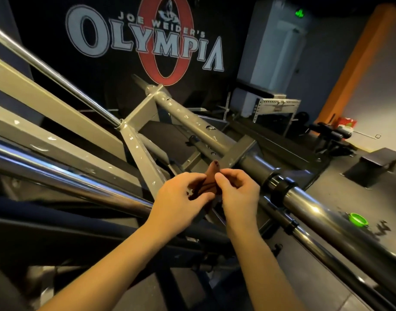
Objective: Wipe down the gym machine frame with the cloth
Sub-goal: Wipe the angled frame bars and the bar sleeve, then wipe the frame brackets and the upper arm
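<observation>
Cloth: the brown cloth (210,184) is bunched between your 2 hands, above the grey frame (147,158), not touching it.
Fingers: left hand (181,199) and right hand (236,190) both pinch it.
Tip: fold a flat pad, then press along the tube.

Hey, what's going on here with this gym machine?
A person is standing over a grey gym machine frame, holding a small reddish-brown cloth bunched between both hands. The left hand and right hand each pinch it. The cloth looks held clear of the metal, so no wiping stroke is underway at this moment.
</observation>
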{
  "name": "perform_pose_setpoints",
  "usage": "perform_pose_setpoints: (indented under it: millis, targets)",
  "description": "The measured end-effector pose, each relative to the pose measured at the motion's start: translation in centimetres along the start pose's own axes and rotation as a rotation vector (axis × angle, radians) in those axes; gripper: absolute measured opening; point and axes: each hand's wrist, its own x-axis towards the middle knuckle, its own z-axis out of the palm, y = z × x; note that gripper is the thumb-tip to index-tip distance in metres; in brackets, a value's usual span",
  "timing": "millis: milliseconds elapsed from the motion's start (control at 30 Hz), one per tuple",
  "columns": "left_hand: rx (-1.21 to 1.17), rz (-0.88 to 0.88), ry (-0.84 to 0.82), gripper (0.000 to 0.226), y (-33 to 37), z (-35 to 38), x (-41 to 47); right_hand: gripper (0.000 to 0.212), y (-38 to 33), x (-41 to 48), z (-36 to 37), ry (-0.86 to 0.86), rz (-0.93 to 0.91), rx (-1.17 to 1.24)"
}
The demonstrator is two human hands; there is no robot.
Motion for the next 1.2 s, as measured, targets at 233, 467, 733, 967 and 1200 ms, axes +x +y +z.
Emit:
perform_pose_setpoints:
  millis: [233, 467, 733, 967, 1200]
  targets:
    - [-0.055, 0.019, 0.149, 0.042, 1.1, -1.4, 2.7, 0.008, -4.8, 3.0, -0.2, -0.193, 0.097, -0.063]
    - [-0.054, -0.031, 0.105, 0.020, 1.2, -2.0, 6.1, 0.012, -9.0, 7.3, -0.7, -0.310, 0.047, -0.339]
    - [0.180, 0.000, -0.085, 0.017, 2.2, -0.5, 9.3, 0.022, -9.4, 16.2, -4.0, -0.452, -0.120, -1.016]
    - [0.143, 0.201, -0.041, 0.031, 1.9, 2.0, 9.6, 0.042, -7.2, 17.9, -6.6, -0.699, -0.094, -1.009]
    - [0.362, 0.222, -0.231, 0.040, -1.5, -0.8, 4.1, 0.027, -7.6, 17.9, -7.0, -0.676, -0.091, -0.866]
